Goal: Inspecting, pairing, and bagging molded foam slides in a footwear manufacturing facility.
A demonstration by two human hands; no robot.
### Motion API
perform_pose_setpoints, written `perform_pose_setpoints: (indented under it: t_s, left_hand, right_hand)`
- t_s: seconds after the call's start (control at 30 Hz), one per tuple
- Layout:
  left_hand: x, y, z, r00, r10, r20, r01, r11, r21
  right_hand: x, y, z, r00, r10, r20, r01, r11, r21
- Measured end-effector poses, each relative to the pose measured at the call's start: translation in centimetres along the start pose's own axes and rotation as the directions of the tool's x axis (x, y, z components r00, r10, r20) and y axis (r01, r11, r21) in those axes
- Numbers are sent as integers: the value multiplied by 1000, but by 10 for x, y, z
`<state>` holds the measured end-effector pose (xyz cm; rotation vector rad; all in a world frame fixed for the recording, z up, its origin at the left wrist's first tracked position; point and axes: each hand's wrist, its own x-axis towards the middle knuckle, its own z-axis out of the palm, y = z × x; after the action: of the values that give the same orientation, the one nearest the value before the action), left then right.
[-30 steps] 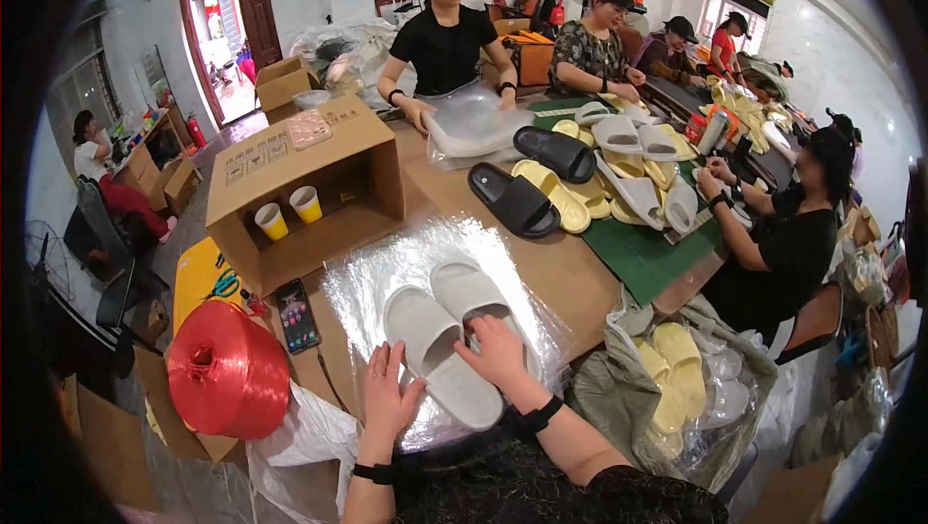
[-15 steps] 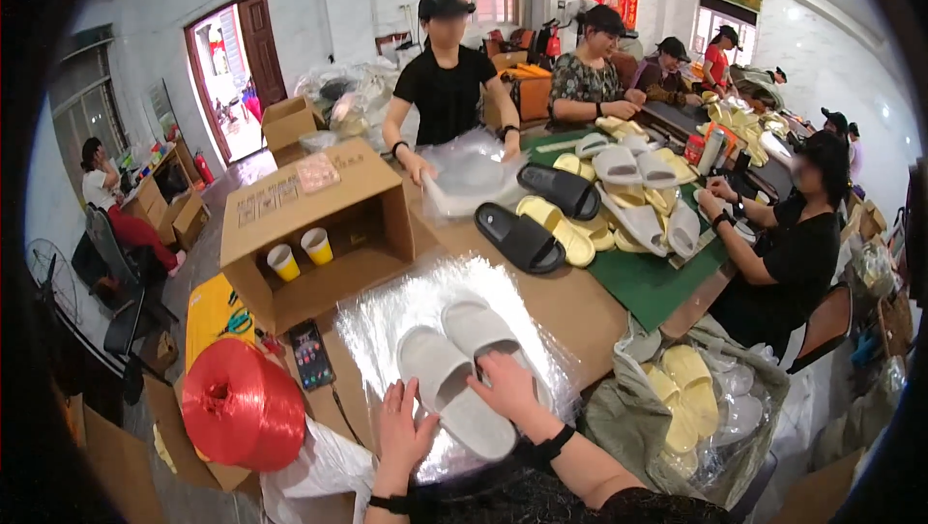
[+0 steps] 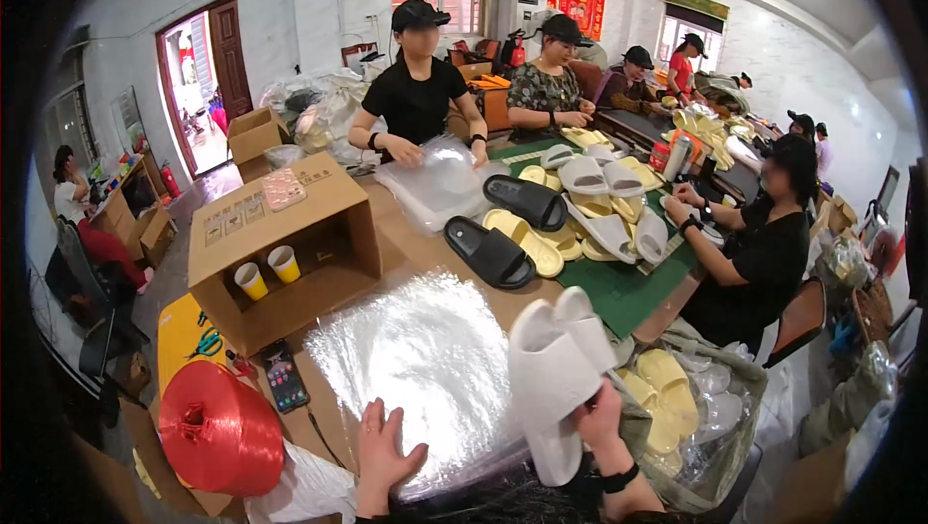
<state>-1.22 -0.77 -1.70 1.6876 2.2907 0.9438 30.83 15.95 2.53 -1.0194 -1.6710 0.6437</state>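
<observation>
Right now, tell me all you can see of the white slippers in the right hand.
The pair of white slippers looks like soft, matte foam: thick soles, broad straps. They are stacked together and lifted off the table, toes pointing up and away. The right hand holds them from below at the heel end. Beside them lies the stack of clear plastic bags, under the left hand.

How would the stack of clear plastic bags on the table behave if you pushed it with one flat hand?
The plastic bags look thin and glossy, so the top sheets would probably slide and wrinkle rather than move as one block. They seem floppy and light. The left hand resting flat on their edge probably steadies them.
</observation>
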Motion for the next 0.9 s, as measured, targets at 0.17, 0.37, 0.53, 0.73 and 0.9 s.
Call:
perform_pose_setpoints:
  t_s: [0.17, 0.37, 0.53, 0.73, 0.9]
  left_hand:
    - [2, -1, -10, 990, -18, 139, 3, 994, 108]
    - [4, 46, -26, 975, 194, 106, -209, 965, 159]
    - [-8, 60, -6, 929, 280, 243, -288, 957, -1]
    - [-9, 37, 31, 940, 261, 219, -279, 959, 56]
    - [-13, 24, 40, 952, 281, 124, -282, 959, -4]
  right_hand:
    - [7, 6, -33, 998, -28, -59, 22, 995, -93]
    - [6, 15, -21, 999, -40, 15, 43, 967, -252]
    - [1, 4, -5, 993, -94, 78, 111, 961, -254]
    - [-20, 0, 15, 988, 83, 132, -122, 938, 326]
    - [-204, 128, -118, 962, 147, 231, -254, 792, 555]
